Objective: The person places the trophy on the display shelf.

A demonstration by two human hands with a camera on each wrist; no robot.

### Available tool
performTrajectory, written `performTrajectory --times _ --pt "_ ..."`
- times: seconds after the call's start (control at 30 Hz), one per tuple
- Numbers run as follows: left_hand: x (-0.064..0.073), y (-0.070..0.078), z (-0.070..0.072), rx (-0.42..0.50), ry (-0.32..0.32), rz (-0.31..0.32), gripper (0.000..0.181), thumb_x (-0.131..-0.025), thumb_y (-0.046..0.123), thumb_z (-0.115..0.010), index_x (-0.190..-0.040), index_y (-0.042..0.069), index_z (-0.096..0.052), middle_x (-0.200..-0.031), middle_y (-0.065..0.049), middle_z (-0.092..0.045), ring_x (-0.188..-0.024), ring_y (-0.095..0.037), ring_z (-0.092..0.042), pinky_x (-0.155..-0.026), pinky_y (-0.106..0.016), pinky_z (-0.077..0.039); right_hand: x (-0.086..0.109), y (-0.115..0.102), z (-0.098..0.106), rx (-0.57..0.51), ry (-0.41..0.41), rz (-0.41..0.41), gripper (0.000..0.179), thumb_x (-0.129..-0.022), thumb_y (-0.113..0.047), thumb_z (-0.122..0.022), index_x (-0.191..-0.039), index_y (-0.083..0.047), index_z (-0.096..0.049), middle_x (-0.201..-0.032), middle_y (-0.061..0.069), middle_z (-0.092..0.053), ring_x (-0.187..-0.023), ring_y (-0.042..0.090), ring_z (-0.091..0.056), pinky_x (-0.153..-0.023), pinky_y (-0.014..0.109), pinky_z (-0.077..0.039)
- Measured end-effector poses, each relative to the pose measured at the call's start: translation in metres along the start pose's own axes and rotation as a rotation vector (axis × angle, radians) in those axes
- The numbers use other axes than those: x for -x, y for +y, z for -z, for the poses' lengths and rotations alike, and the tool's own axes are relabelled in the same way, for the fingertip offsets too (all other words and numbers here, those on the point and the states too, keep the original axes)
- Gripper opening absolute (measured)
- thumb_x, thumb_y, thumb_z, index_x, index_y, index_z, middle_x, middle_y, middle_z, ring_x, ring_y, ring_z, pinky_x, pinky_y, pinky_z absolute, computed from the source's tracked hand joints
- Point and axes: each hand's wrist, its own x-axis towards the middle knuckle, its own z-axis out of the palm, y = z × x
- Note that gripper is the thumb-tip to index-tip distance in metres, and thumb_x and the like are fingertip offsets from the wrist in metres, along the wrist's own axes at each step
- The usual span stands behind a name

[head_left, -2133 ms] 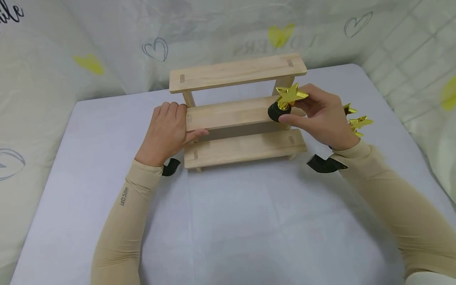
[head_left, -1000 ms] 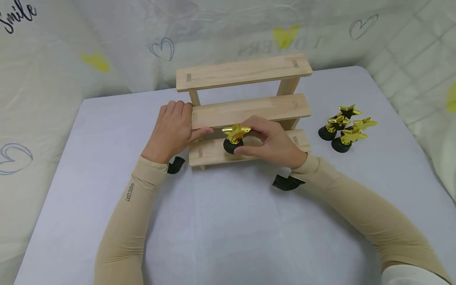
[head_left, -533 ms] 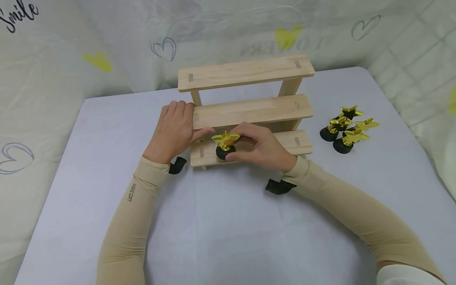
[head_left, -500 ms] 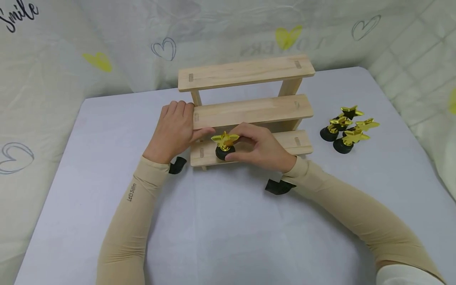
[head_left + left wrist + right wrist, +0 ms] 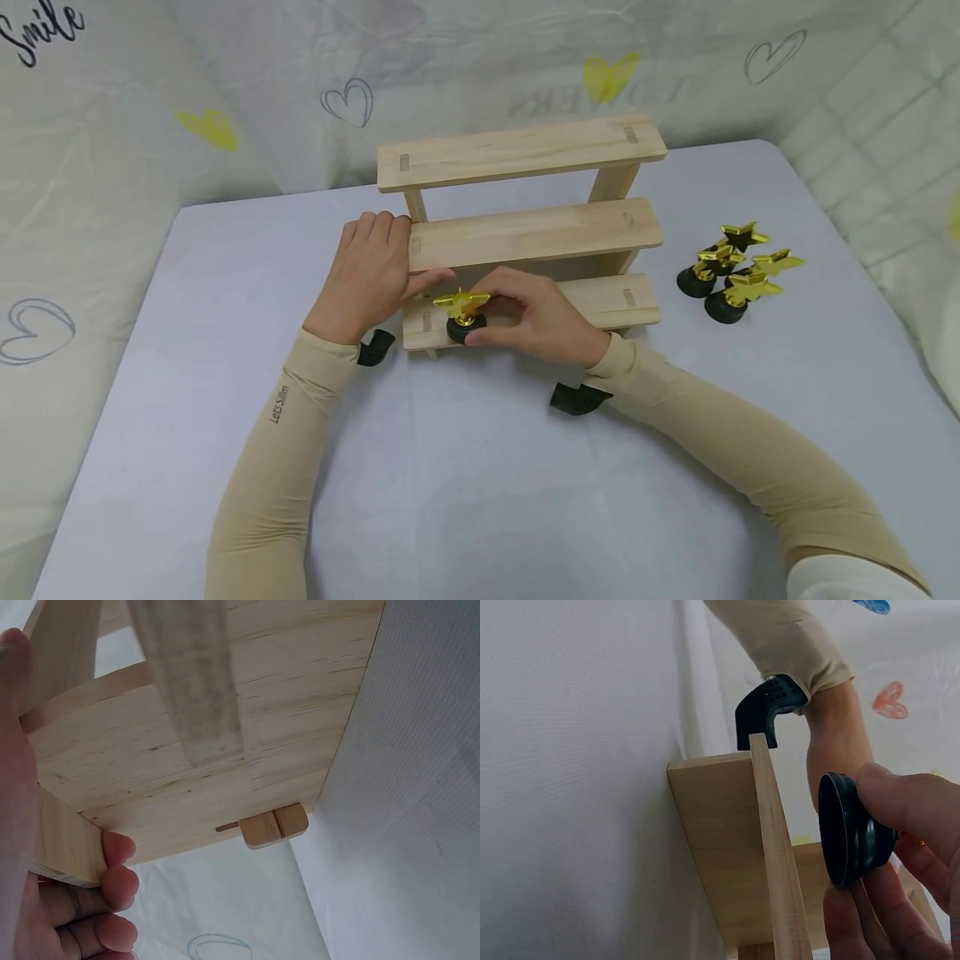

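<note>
My right hand (image 5: 528,317) pinches a gold star trophy (image 5: 462,305) over the bottom board (image 5: 607,302) of a three-tier wooden stand (image 5: 525,238).

Thumb and fingers close on the trophy's black base (image 5: 846,832), toward the left end of that lowest tier; the right wrist view shows a gap between base and board. My left hand (image 5: 360,279) grips the left end of the middle board (image 5: 540,234), fingertips (image 5: 120,887) curled around the wood. The top board (image 5: 519,153) rises behind it. To the right of the stand, four more gold star trophies (image 5: 726,309) with black bases are grouped closely on the white table (image 5: 480,492), well apart from my hands. Beige sleeves (image 5: 258,483) cover my forearms, and a pale backdrop (image 5: 465,75) printed with hearts hangs behind.
</note>
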Motion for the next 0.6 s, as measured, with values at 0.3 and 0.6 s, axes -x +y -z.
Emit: performTrajectory --times 0.3,0.6 --pt "-0.0005 0.0011 0.0008 -0.013 -0.004 0.003 0.096 -0.094 0.082 -0.027 -0.112 -0.007 -0.058 -0.091 -0.02 -0.058 -0.083 -0.036 -0.05 -0.075 -0.044 -0.042 -0.0028 -0.0018 -0.0029 0.046 0.007 -0.061 0.04 -0.078 -0.009 -0.09 -0.112 -0.004 -0.07 -0.113 0.009 -0.07 -0.108 0.018 -0.072 -0.1 0.026 -0.057" --pt "-0.0012 0.0011 0.0004 0.012 -0.028 0.02 0.102 -0.091 0.085 -0.02 -0.109 -0.007 -0.059 -0.09 -0.02 -0.059 -0.082 -0.036 -0.052 -0.074 -0.045 -0.043 -0.0066 -0.0046 -0.0041 0.198 0.004 -0.139 0.041 -0.078 -0.017 -0.092 -0.112 -0.008 -0.072 -0.111 0.004 -0.073 -0.106 0.015 -0.073 -0.095 0.022 -0.057"
